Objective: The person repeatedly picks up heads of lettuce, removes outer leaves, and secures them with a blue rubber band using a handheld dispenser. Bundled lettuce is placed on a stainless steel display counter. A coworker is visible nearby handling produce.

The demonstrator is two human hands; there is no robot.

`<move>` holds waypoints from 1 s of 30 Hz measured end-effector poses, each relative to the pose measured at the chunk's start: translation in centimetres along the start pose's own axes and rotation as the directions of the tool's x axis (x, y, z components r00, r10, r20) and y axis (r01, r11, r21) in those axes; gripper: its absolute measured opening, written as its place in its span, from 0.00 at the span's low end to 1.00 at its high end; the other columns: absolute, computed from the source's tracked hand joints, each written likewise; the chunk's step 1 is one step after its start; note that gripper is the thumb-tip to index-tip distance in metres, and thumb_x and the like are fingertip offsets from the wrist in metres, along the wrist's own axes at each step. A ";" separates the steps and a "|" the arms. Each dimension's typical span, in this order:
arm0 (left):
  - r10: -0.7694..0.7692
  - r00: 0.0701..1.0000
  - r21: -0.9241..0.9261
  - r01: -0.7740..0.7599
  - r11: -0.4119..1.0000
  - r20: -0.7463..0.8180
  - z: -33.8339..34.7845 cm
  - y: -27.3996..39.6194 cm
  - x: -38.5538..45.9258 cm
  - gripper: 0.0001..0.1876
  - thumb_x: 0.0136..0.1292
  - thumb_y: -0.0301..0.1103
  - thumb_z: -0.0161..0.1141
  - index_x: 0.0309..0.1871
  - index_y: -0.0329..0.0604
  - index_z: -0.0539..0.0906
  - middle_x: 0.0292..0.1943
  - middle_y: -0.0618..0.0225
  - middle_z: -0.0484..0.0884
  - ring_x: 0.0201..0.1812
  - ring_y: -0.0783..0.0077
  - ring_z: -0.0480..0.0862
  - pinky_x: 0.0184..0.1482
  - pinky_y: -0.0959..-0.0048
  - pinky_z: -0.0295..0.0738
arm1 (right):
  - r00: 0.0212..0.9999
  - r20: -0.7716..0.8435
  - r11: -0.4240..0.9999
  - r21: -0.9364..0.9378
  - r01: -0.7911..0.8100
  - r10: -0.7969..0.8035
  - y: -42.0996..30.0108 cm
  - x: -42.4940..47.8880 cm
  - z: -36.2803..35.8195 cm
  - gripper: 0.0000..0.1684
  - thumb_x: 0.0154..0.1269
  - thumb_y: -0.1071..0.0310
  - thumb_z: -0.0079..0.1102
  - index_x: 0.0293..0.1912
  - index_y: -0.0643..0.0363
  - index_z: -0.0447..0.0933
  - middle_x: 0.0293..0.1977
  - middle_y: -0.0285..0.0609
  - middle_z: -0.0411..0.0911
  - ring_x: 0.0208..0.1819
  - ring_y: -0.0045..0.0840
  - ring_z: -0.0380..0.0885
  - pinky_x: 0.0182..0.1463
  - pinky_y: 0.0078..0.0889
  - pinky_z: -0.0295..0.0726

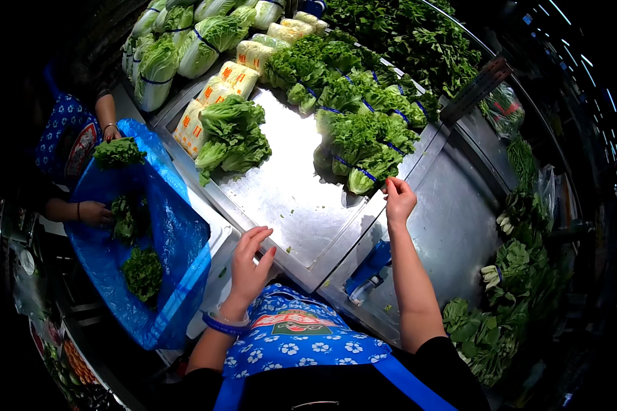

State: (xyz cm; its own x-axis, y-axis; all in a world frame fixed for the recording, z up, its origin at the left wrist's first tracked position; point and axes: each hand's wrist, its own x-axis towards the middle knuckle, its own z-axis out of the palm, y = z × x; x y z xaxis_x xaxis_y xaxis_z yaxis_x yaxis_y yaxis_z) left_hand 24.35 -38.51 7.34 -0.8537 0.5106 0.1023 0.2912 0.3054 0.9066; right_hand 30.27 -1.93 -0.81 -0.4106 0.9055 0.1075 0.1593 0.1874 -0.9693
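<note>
My left hand (251, 263) hovers over the near left edge of the steel display tray (272, 203), its fingers apart and nothing in it. My right hand (401, 203) is at the tray's right rim with fingers curled together, beside the nearest head of leaf lettuce (364, 181). Whether its fingertips pinch a leaf is unclear. That head has a blue tie around its base. Behind it, several more tied lettuces (362, 131) lie in rows. Loose leaf lettuce (234, 133) is heaped at the tray's left side, against white-wrapped packages (190, 128).
At left, another person's hands (95, 213) handle lettuce over a crate lined with a blue plastic bag (185, 226). Napa cabbages (157, 77) stand at the back left. A blue tape dispenser (367, 269) rests by the right-hand steel counter (442, 221), with leafy greens (486, 334) farther right.
</note>
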 end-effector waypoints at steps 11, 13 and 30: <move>-0.212 0.964 -0.017 0.212 0.977 -0.160 -2.6 -0.7 -10.2 0.17 0.61 0.20 0.62 0.53 0.40 0.83 0.57 0.60 0.79 0.55 0.64 0.80 0.51 0.70 0.77 | 0.946 0.275 0.721 -0.620 0.311 -0.172 2.4 10.5 6.9 0.17 0.57 0.70 0.71 0.48 0.51 0.83 0.33 0.48 0.84 0.34 0.40 0.84 0.39 0.39 0.83; -0.229 0.955 -0.050 0.224 0.973 -0.187 -2.9 -1.3 -10.8 0.16 0.61 0.20 0.61 0.53 0.40 0.83 0.57 0.61 0.79 0.56 0.65 0.80 0.51 0.71 0.77 | 0.963 0.108 0.943 0.205 -0.264 0.246 5.5 14.3 7.1 0.12 0.62 0.78 0.64 0.47 0.61 0.80 0.34 0.45 0.84 0.31 0.32 0.84 0.33 0.29 0.85; -0.294 0.954 -0.188 0.301 0.935 0.065 -0.5 -2.6 -7.1 0.15 0.65 0.21 0.60 0.55 0.38 0.82 0.53 0.63 0.80 0.51 0.72 0.82 0.50 0.75 0.79 | 0.027 0.992 0.913 -0.100 -0.395 0.121 -2.9 -7.7 -13.6 0.06 0.52 0.80 0.69 0.34 0.67 0.84 0.34 0.44 0.84 0.32 0.21 0.81 0.36 0.25 0.79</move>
State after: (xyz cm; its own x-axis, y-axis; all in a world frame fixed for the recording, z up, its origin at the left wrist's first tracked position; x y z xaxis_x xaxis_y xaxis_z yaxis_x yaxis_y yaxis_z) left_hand 29.44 -43.35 4.42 -0.8718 0.4491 -0.1955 -0.0657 0.2885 0.9552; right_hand 45.20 -4.30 4.15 -0.8827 -0.3311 -0.3336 0.3979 -0.1485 -0.9053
